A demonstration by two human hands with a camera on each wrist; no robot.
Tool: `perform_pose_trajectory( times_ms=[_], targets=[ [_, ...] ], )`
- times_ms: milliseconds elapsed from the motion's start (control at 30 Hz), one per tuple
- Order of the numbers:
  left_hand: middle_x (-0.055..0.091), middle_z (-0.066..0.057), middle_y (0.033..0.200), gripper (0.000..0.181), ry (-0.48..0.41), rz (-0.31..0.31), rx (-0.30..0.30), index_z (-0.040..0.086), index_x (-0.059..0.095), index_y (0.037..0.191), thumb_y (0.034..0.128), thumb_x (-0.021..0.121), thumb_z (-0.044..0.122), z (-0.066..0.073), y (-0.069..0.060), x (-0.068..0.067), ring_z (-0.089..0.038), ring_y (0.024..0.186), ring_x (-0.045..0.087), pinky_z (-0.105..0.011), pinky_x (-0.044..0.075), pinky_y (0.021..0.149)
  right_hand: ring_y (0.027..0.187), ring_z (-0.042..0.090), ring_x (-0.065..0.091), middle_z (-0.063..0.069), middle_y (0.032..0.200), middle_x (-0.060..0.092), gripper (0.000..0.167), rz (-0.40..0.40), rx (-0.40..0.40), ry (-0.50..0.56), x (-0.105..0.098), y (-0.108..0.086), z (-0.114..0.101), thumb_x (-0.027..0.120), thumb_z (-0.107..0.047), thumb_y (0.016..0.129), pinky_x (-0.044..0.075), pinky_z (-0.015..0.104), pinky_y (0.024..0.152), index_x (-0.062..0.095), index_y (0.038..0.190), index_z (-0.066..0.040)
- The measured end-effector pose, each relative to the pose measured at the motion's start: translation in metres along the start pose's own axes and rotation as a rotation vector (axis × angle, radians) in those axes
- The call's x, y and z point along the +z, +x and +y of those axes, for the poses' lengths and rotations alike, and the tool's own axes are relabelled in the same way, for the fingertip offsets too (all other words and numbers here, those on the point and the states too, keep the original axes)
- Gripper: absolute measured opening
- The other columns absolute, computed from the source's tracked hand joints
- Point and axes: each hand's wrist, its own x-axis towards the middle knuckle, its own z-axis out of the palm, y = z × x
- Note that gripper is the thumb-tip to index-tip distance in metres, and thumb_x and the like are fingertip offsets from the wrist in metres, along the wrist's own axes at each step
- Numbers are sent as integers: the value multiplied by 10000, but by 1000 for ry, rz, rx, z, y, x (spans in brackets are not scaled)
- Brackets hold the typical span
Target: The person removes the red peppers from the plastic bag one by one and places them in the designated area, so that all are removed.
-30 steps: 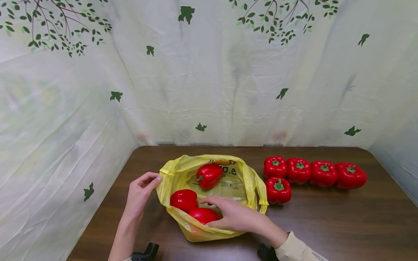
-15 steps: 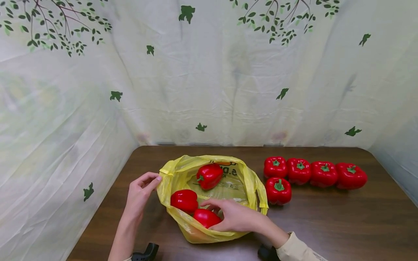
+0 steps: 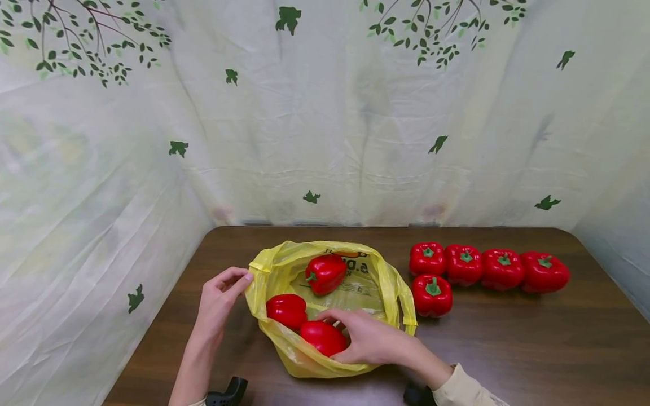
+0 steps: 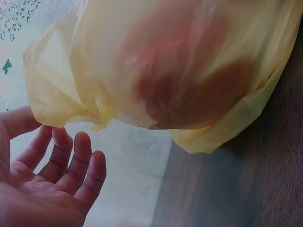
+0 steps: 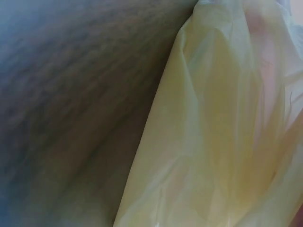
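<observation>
A yellow plastic bag (image 3: 289,352) lies with its mouth spread wide on the table, three red bell peppers inside. One pepper (image 3: 325,274) is at the back, another (image 3: 286,311) at the left. My left hand (image 3: 219,299) pinches the bag's left rim between thumb and index finger; in the left wrist view the other fingers of that hand (image 4: 57,175) are loosely bent below the film (image 4: 52,90). Inside the bag, my right hand (image 3: 373,339) grips the front pepper (image 3: 323,337). The right wrist view shows mostly the bag's outside (image 5: 199,142).
Right of the bag, four red peppers stand in a back row, ending with one (image 3: 545,272) at the right; a further pepper (image 3: 431,296) sits in front of the row's left end. The brown table (image 3: 508,349) meets a leaf-printed curtain (image 3: 355,169) behind.
The front pepper has shifted slightly right and up within the bag, and my right hand's fingers have closed around it. My left hand has stayed at the rim.
</observation>
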Motion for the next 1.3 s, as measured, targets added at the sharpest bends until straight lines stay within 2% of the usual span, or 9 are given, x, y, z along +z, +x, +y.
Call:
perform_pose_trajectory(
  times_ms=[233,400,567,733,1033,1200,1300],
  targets=[
    [652,-54,956,286,-6,-6,8,-30,664,1066,967,641,237,0,0,-1,-204,833,593,-272,512,768,1057,122,578,-119,1199,589,623,117,-27,91,-8,-7,1,761,-217,786,517,276,828,509,1353,-281],
    [653,-43,960,285,-4,-6,5,-30,660,1067,969,636,236,0,0,-2,-208,844,590,-262,507,770,1098,138,580,-115,1263,569,644,229,-34,149,-17,-17,0,790,-236,805,536,301,821,482,1369,-279],
    [649,-57,962,284,-1,-3,-1,-31,660,1063,969,638,236,-1,0,-2,-213,846,587,-264,506,772,1103,117,579,-134,1309,537,693,344,-48,185,-27,-29,-1,818,-225,803,527,346,868,461,1392,-292],
    [647,-56,972,289,7,1,-12,-23,659,1064,967,639,249,-1,-1,-3,-210,862,584,-268,503,786,1129,116,560,-139,1289,554,712,432,-74,164,-33,-39,1,834,-256,796,527,382,875,460,1396,-334],
    [649,-49,977,295,5,-3,-13,-23,657,1073,968,637,251,0,-1,-4,-212,874,584,-268,504,792,1137,139,552,-106,1281,558,715,489,-59,161,-40,-51,4,847,-254,776,537,359,863,476,1382,-329],
    [649,-56,990,297,7,-3,-20,-22,657,1079,970,635,253,0,-1,-4,-222,885,585,-270,504,799,1142,160,566,-87,1281,574,684,523,-99,170,-42,-58,6,842,-240,793,545,374,850,494,1378,-303],
    [647,-62,997,300,8,-1,-24,-21,656,1082,970,635,257,0,-1,-4,-224,892,583,-272,502,803,1146,152,564,-90,1281,572,677,547,-91,166,-43,-64,8,844,-246,793,547,365,846,499,1372,-302]
  ],
)
